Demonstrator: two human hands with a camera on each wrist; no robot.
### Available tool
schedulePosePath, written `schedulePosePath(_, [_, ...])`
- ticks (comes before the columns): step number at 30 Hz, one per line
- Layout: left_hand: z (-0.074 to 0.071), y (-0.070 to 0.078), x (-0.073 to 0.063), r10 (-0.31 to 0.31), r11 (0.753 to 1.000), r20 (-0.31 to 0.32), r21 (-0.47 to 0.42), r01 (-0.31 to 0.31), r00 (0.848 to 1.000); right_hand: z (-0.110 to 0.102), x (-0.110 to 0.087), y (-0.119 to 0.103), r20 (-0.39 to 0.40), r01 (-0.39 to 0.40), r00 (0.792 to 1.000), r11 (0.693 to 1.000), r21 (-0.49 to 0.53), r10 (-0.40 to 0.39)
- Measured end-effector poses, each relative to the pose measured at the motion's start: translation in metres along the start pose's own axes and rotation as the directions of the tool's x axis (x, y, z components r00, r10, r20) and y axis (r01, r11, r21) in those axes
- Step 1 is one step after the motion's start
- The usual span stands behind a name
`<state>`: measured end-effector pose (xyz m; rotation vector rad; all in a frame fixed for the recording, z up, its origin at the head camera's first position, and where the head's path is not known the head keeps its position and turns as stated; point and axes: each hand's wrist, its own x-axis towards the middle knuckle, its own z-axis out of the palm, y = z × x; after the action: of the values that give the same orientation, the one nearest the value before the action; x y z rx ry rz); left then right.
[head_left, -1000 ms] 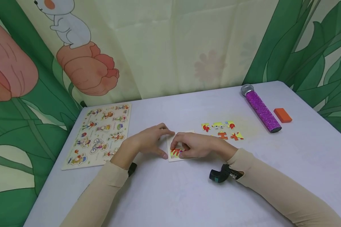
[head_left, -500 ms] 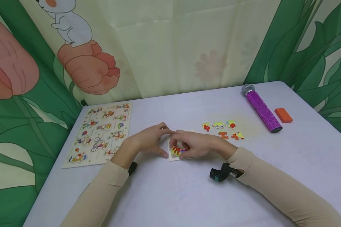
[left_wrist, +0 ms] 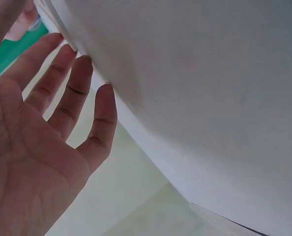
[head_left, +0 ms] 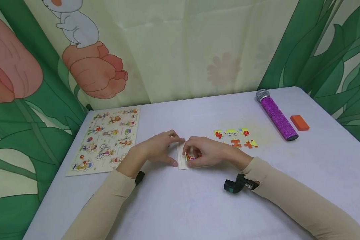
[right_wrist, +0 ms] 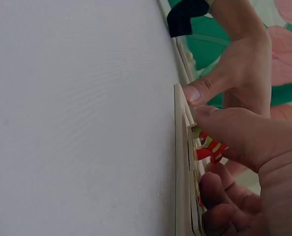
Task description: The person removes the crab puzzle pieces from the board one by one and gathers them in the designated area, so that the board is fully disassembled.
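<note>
A small wooden jigsaw board [head_left: 182,165] lies on the table in front of the person, partly covered by the right hand. My right hand [head_left: 206,151] bends over it and pinches a red and yellow jigsaw piece [right_wrist: 211,147], which stands tilted up from the board between thumb and fingers. My left hand [head_left: 159,147] stays at the board's left side, fingers loosely extended, with the thumb near the lower left corner and the index fingertip at the upper edge. In the left wrist view the left fingers [left_wrist: 79,81] are spread and hold nothing.
Several loose jigsaw pieces [head_left: 235,143] lie right of the board. A larger picture puzzle board [head_left: 100,168] is at the left. A purple glittery microphone [head_left: 277,116] and an orange block [head_left: 299,123] lie at the back right, before a printed curtain [head_left: 168,50].
The jigsaw piece under my right hand lay flat in the board's lower left and is now tilted up on its edge. My left hand has kept its place.
</note>
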<state>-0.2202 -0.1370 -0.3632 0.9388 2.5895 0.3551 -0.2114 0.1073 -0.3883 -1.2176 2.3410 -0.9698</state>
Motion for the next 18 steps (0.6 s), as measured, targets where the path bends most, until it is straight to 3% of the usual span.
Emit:
schedulePosePath(9, [0.002, 0.001, -0.001, -0.001, 1.0, -0.007, -0.001, 0.001, 1.0, 0.002, -0.006, -0.003, -0.027, 0.014, 1.0, 0.999, 0.032, -0.013])
schedulePosePath(18, [0.002, 0.0, -0.001, 0.006, 1.0, -0.003, 0.001, -0.006, 1.0, 0.004, -0.013, -0.005, -0.041, 0.011, 0.999, 1.0, -0.025, -0.012])
